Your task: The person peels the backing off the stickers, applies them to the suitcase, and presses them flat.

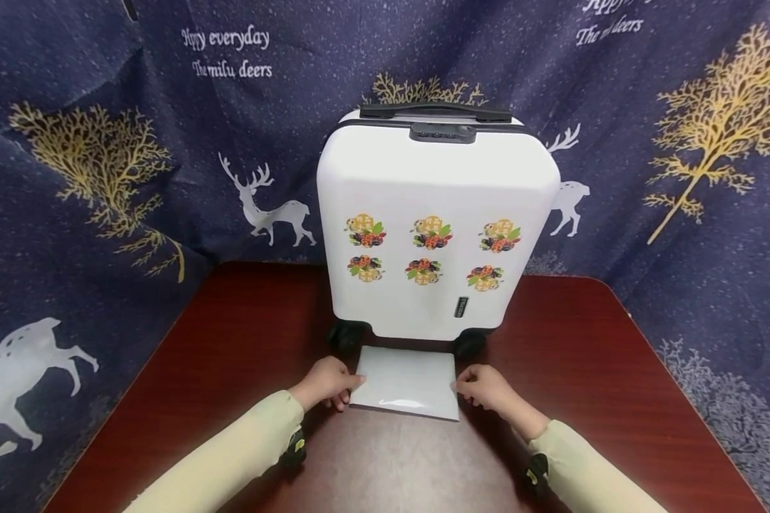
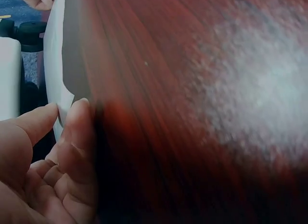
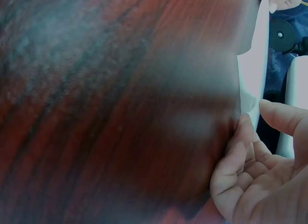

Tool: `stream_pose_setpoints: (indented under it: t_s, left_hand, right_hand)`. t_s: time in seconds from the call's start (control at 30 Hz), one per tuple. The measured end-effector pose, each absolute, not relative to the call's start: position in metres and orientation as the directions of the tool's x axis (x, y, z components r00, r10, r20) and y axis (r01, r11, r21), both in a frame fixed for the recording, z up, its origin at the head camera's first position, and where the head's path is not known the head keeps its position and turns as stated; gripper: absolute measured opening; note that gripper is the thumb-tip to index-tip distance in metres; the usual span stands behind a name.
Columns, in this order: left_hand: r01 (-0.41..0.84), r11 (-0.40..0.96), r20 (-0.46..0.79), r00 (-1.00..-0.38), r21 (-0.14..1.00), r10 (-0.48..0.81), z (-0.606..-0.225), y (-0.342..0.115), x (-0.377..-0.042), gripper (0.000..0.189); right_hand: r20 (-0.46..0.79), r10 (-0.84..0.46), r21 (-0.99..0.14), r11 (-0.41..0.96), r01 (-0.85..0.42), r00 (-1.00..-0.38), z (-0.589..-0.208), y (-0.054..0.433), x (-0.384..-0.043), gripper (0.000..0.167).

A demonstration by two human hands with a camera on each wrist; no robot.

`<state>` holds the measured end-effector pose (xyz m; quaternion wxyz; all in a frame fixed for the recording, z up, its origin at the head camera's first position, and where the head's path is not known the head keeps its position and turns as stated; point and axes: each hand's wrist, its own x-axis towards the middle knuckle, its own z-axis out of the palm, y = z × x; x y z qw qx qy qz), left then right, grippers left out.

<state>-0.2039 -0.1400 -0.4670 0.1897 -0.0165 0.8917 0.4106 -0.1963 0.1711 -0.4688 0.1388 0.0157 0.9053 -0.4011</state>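
Note:
A glossy white sheet [image 1: 406, 381] lies low in front of the suitcase in the head view. My left hand [image 1: 332, 383] pinches its left edge, thumb on top and fingertips beneath. On the opposite side my right hand [image 1: 484, 387] pinches the right edge between thumb and fingers. In the left wrist view the sheet [image 2: 54, 55] appears nearly edge-on, between thumb and forefinger. The right wrist view shows the sheet [image 3: 252, 72] likewise side-on, at the tips of my thumb and fingers. Just beyond it stands a white suitcase [image 1: 436, 171] with several fruit stickers [image 1: 433, 233] on its front.
The suitcase stands upright on black wheels [image 1: 470, 343], its black handle [image 1: 435, 110] on top. Beneath everything is a dark red wood-grain table [image 1: 263, 306]. A navy cloth [image 1: 167, 43] with deer and gold trees hangs behind and at both sides.

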Motion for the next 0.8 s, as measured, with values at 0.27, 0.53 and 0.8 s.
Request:
stream_pose_setpoints:
  t_s: [0.27, 0.53, 0.8]
  left_hand:
    - [-0.097, 0.726, -0.324, -0.929, 0.681, 0.180, -0.461, -0.149, -0.198, 0.038]
    - [0.065, 0.759, -0.112, -0.977, 0.648, 0.179, -0.411, -0.179, -0.192, 0.036]
    - [0.215, 0.939, 0.271, -0.952, 0.267, 0.141, -0.326, -0.218, -0.174, 0.064]
  right_hand:
    - [-0.248, -0.181, -0.750, 0.657, 0.070, -0.952, -0.464, 0.188, -0.189, 0.021]
    - [0.027, -0.203, -0.605, 0.776, -0.178, -0.979, -0.408, 0.226, -0.170, 0.018]
    - [0.412, -0.095, -0.437, 0.852, -0.287, -0.906, -0.335, 0.258, -0.158, 0.075]
